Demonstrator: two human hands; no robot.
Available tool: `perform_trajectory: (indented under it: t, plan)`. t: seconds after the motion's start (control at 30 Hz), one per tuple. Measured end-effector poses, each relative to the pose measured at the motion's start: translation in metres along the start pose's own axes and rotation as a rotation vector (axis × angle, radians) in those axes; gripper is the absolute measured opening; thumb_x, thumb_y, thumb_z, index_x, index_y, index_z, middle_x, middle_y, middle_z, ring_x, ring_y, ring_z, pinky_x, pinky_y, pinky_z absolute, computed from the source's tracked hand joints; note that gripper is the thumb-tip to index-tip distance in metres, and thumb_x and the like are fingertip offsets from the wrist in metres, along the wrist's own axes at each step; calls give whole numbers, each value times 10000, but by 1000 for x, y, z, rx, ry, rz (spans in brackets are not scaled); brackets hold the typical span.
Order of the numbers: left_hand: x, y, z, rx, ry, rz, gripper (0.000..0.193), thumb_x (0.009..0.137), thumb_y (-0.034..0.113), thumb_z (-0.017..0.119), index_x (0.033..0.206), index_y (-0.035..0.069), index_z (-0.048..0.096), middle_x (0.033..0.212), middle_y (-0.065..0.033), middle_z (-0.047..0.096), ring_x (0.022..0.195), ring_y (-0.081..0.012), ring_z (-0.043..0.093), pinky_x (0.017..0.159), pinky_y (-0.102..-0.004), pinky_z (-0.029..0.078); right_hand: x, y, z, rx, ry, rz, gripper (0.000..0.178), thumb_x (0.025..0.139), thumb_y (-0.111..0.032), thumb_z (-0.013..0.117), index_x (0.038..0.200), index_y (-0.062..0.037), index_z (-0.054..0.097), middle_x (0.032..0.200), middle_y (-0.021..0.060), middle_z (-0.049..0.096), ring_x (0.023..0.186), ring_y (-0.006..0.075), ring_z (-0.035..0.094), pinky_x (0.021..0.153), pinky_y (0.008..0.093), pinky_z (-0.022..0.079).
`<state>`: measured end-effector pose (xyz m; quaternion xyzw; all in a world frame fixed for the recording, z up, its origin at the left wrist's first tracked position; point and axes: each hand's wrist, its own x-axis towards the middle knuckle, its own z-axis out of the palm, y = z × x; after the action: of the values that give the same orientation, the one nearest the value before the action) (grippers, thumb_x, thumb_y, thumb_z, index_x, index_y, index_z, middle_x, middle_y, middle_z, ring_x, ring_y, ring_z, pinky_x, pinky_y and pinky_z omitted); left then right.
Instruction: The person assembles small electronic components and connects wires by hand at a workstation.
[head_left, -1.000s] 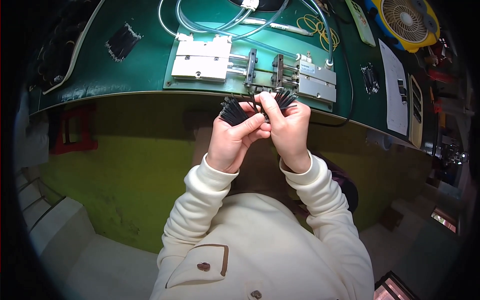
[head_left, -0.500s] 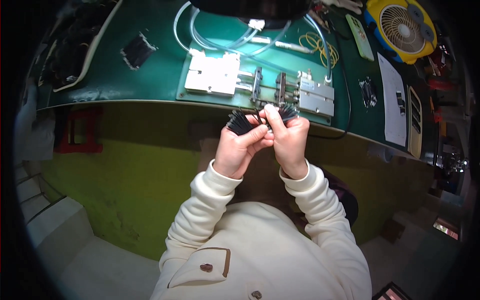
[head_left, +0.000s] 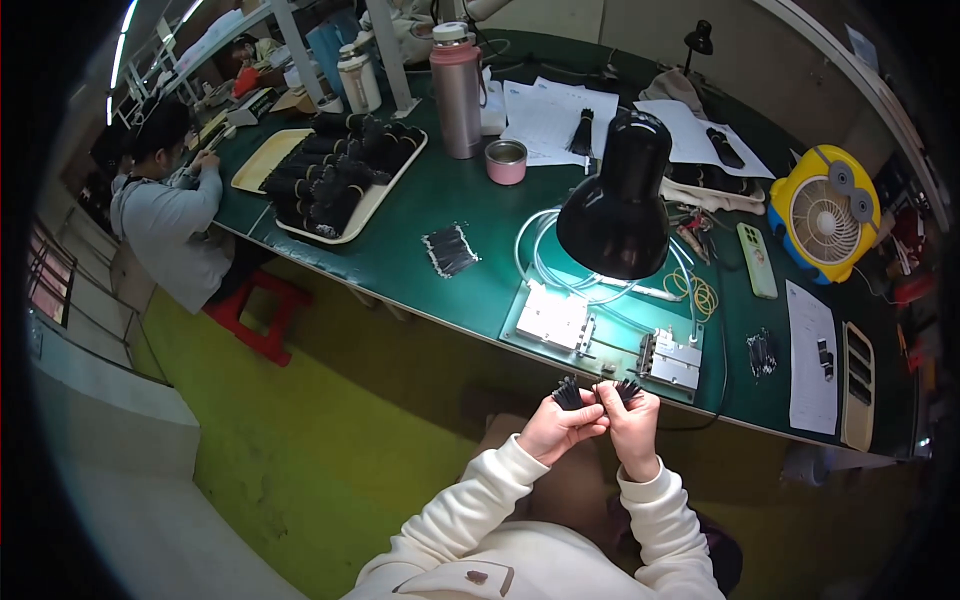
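Observation:
My left hand (head_left: pixel 562 428) is closed around a bundle of short black wires (head_left: pixel 567 392), whose ends fan out above the fingers. Close beside it, my right hand (head_left: pixel 632 425) grips another bunch of black wires (head_left: pixel 629 389). The fingertips of both hands meet, and any single wire pinched between them is too small to make out. Both hands are in front of the bench edge, just below a lit fixture with a left metal block (head_left: pixel 552 318) and a right metal block (head_left: pixel 672 362). A gap separates the fixture's dark jaws.
A black lamp (head_left: pixel 615 200) overhangs the fixture. Loose black wires (head_left: pixel 451 250) lie left, more wires (head_left: pixel 761 353) right. Beyond are a tray of bundles (head_left: pixel 345 180), a steel flask (head_left: pixel 457 95), a pink cup (head_left: pixel 506 162), a phone (head_left: pixel 756 260), a yellow fan (head_left: pixel 826 215). A co-worker (head_left: pixel 165 210) sits left.
My view has swung up and to the left, bringing the far bench and the co-worker into sight. The fixture's jaws stand farther apart. Both hands still hold wires.

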<state>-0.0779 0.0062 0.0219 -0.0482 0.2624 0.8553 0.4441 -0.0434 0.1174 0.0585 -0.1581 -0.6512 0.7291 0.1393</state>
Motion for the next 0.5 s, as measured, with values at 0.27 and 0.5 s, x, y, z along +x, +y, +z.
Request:
perform_trajectory:
  t: [0.27,0.5]
  plan:
    - [8,7,5,22,69,70,78,781,1,522,857,12,507,743,-70,568,676,-154,587,624,-251,510,14,-3,6,-78,64,-3,135,777,-64,546,750,55,602,653,26,600,567,56,522,520,187,418]
    - [17,-1,-1,-5,101,48,86,778,5,531,856,4,495,753,-72,563,671,-154,587,636,-253,506,18,9,1,-19,117,41,160,787,-92,543,752,49,611,626,34,595,490,28,488,423,165,379]
